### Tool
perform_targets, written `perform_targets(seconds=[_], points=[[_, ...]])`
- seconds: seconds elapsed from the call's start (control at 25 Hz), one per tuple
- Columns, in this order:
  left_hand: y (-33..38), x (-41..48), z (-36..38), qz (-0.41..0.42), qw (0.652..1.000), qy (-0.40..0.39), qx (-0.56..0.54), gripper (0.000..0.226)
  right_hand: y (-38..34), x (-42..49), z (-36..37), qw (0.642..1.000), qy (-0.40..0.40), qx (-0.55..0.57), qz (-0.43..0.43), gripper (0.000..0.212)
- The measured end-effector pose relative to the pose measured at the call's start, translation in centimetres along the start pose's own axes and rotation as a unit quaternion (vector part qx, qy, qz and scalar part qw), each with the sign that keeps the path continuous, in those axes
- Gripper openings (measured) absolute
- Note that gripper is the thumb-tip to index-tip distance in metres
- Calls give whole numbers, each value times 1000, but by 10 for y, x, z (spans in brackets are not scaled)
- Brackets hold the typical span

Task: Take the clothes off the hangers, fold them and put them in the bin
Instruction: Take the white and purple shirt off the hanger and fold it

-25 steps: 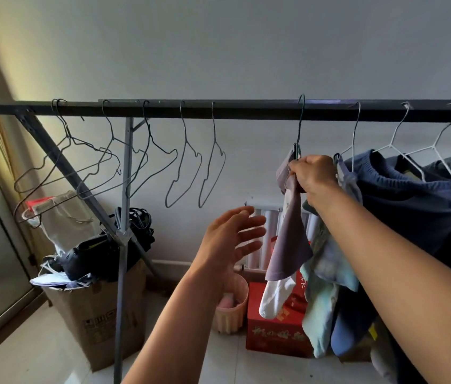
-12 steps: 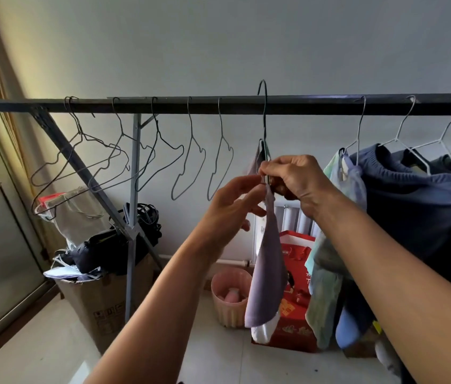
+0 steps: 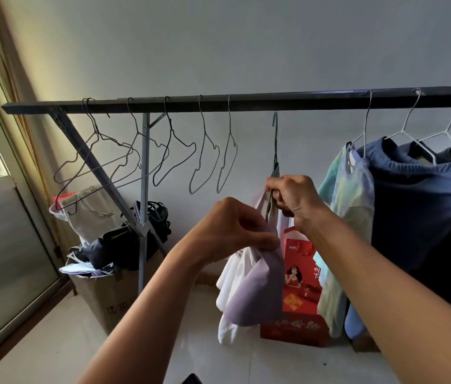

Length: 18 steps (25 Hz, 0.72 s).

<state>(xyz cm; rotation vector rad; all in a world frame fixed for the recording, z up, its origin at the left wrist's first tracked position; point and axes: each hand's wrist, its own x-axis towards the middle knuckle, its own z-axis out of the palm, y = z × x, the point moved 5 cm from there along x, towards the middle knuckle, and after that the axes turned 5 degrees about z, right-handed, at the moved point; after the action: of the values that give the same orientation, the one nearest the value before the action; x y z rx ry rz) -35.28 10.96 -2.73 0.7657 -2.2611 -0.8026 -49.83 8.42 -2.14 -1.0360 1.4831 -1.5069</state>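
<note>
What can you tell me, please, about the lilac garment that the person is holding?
The lilac garment is soft, thin-looking cloth, lilac with a white part, hanging bunched and creased. Its top sits on a dark wire hanger, whose hook shows just below the rail. The left hand grips a fold of it midway; the right hand pinches hanger and cloth at the top. Its lower end hangs free in front of a red box.
</note>
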Motion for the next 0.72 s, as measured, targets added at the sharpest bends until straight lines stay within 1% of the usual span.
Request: perform_targets(seconds=[0.08, 0.16, 0.24, 0.36, 0.44, 0.52, 0.64, 0.72], points=[[-9, -3, 0, -14, 1000, 14, 13, 18, -1, -1, -2, 998, 5, 50, 29, 31], [-19, -6, 3, -31, 999, 37, 5, 19, -6, -3, -3, 994, -8, 92, 52, 32], [-28, -8, 5, -48, 995, 72, -46, 12, -11, -4, -5, 990, -33, 114, 77, 34], [-46, -11, 6, -88, 981, 129, -114, 12, -22, -4, -10, 986, -76, 106, 101, 37], [-57, -13, 9, -122, 965, 164, -164, 16, -34, -4, -14, 987, -91, 93, 95, 39], [-64, -16, 9, -144, 948, 199, -201, 19, -49, -4, -17, 992, -83, 69, 70, 35], [-66, -19, 6, -146, 926, 237, -253, 16, -71, 5, -18, 999, -40, 7, 11, 28], [-66, -21, 3, -152, 899, 266, -313, 15, -81, 18, -14, 999, -14, -29, -13, 23]])
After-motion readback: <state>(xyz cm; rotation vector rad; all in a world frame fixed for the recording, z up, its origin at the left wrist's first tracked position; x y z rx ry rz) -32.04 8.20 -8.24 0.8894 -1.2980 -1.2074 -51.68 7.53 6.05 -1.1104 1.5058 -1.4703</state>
